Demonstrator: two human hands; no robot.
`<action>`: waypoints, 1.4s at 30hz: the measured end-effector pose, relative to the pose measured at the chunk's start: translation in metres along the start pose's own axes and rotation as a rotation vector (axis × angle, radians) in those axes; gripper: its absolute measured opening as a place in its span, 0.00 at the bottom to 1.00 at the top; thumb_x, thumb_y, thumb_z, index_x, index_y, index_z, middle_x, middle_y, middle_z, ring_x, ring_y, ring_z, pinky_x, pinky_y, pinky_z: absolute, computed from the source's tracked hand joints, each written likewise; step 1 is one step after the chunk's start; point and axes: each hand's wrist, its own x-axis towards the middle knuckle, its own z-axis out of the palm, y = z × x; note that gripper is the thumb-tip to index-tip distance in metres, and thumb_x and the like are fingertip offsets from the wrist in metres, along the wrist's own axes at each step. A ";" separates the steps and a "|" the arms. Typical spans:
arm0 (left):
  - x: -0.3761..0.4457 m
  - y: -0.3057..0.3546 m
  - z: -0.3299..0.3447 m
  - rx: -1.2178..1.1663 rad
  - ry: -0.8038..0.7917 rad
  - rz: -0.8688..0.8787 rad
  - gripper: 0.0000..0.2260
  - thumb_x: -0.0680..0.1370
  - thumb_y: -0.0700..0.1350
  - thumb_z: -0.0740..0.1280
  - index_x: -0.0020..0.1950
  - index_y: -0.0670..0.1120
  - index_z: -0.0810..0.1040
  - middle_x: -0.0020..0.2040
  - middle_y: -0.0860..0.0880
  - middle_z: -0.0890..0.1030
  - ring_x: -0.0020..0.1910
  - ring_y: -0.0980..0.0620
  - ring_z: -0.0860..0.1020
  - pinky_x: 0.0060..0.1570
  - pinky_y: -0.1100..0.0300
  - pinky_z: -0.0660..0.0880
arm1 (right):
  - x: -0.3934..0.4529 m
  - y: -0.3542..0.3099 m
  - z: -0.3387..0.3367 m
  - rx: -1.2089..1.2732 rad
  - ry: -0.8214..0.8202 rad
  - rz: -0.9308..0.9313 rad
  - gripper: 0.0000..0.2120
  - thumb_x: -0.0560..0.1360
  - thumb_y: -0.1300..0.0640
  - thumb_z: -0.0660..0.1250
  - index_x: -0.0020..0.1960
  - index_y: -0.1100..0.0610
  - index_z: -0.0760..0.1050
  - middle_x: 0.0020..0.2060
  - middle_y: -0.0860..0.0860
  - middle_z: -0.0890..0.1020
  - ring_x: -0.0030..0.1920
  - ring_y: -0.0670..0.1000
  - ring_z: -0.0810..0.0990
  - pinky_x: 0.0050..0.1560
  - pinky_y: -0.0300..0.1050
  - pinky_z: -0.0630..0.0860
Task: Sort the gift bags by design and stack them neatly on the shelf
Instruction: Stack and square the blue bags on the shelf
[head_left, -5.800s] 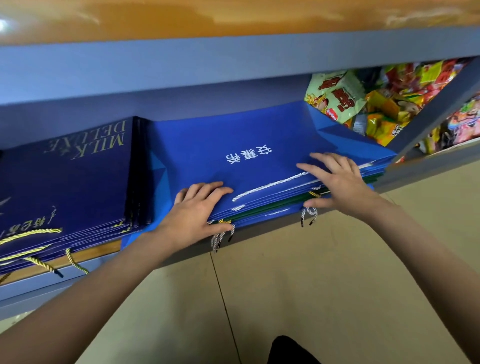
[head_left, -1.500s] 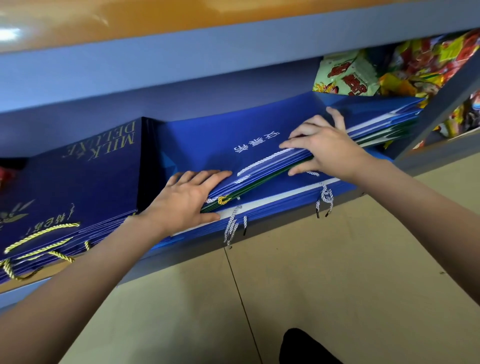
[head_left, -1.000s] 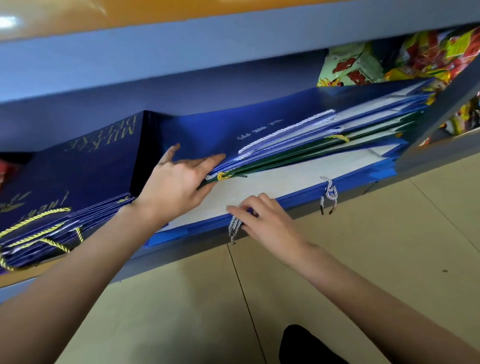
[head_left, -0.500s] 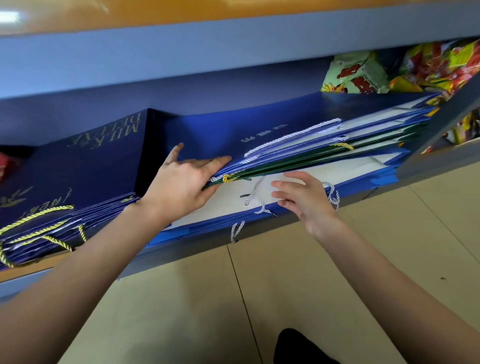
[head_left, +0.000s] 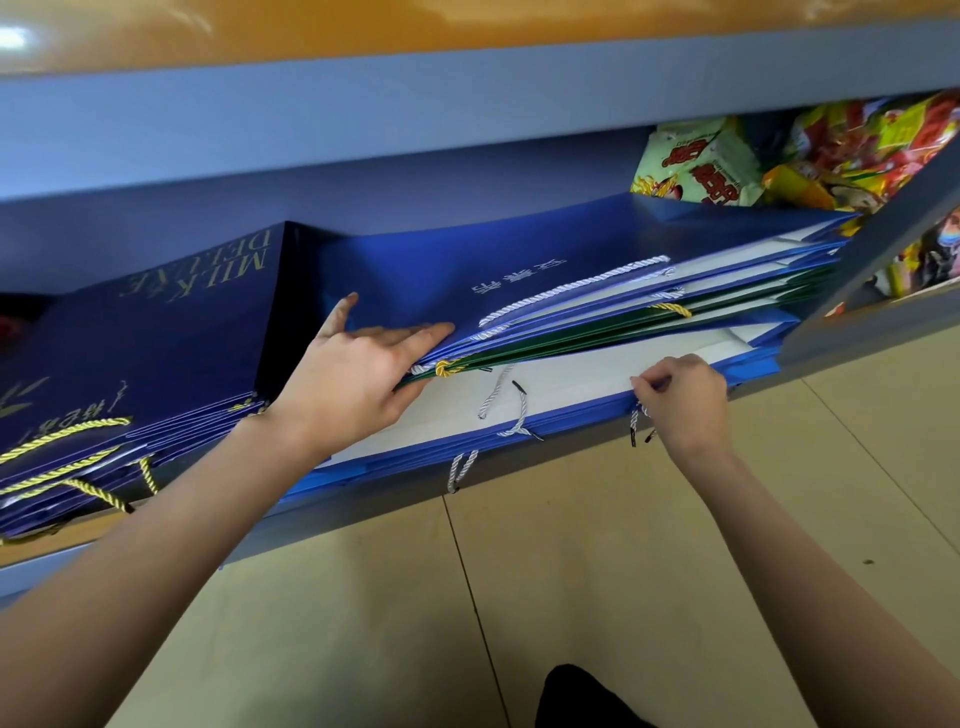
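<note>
The right hand (head_left: 685, 402) no longer lies flat on top of the bright blue paper gift bags (head_left: 519, 270); it now sits lower, at the front right edge of the bottom bags, fingers curled and pinching a white-and-blue twisted cord handle (head_left: 638, 415). The left hand (head_left: 353, 384) now has its fingers slid under the upper bags, holding them tilted up, so the white inner face of a lower bag (head_left: 571, 379) shows, with a loose cord handle (head_left: 501, 400) lying across it.

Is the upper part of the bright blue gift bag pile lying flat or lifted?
Lifted. The left hand props the upper bright blue gift bags up at the front, leaving a gap above the white-faced bag below.
</note>
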 end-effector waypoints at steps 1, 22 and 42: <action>0.001 0.000 0.000 0.002 0.008 0.000 0.22 0.71 0.48 0.65 0.63 0.43 0.76 0.49 0.45 0.84 0.42 0.44 0.84 0.56 0.31 0.67 | 0.000 -0.001 0.000 -0.047 -0.015 -0.008 0.07 0.75 0.60 0.68 0.42 0.64 0.80 0.44 0.58 0.81 0.38 0.53 0.76 0.40 0.40 0.69; 0.000 -0.003 0.003 0.004 0.040 0.018 0.22 0.70 0.47 0.66 0.63 0.44 0.76 0.49 0.46 0.84 0.41 0.45 0.84 0.56 0.31 0.68 | -0.019 -0.019 -0.001 0.580 0.010 0.244 0.07 0.74 0.57 0.67 0.38 0.57 0.78 0.35 0.49 0.78 0.33 0.47 0.73 0.40 0.43 0.70; -0.015 0.017 0.016 -0.106 -0.185 -0.057 0.30 0.68 0.55 0.75 0.67 0.47 0.73 0.60 0.48 0.79 0.55 0.44 0.78 0.48 0.48 0.78 | -0.058 -0.016 0.027 -0.103 0.002 -0.717 0.08 0.68 0.52 0.66 0.35 0.54 0.81 0.27 0.48 0.77 0.26 0.50 0.77 0.24 0.32 0.68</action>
